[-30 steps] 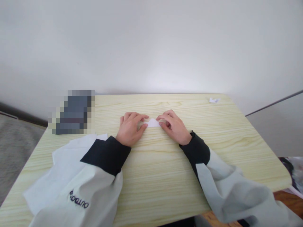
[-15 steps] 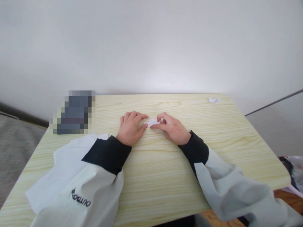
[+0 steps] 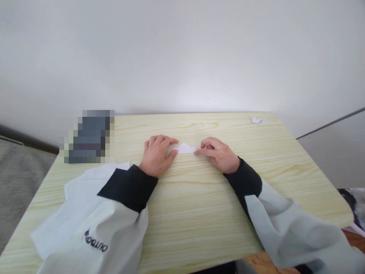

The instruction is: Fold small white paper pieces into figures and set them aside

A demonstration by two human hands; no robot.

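Observation:
A small folded piece of white paper [image 3: 185, 148] lies flat near the middle of the table, long and low with a peak on its far side. My left hand [image 3: 159, 154] rests at its left end, fingers stretched out and apart, the thumb tip touching the paper. At the paper's right end is my right hand [image 3: 220, 153]. Its thumb reaches out to the tip of the paper, while the index finger bends above with a gap between them. The other right fingers curl in and are partly hidden.
White paper sheets [image 3: 76, 198] lie at the left, partly under my left sleeve. Behind them is a dark, pixelated flat object [image 3: 89, 135]. Another small folded white paper [image 3: 257, 120] sits near the far right edge of the wooden table [image 3: 182, 213]. A white wall [image 3: 182, 57] stands behind.
My right hand has moved to the right along the folded paper, uncovering its right part. My left hand has stayed in place.

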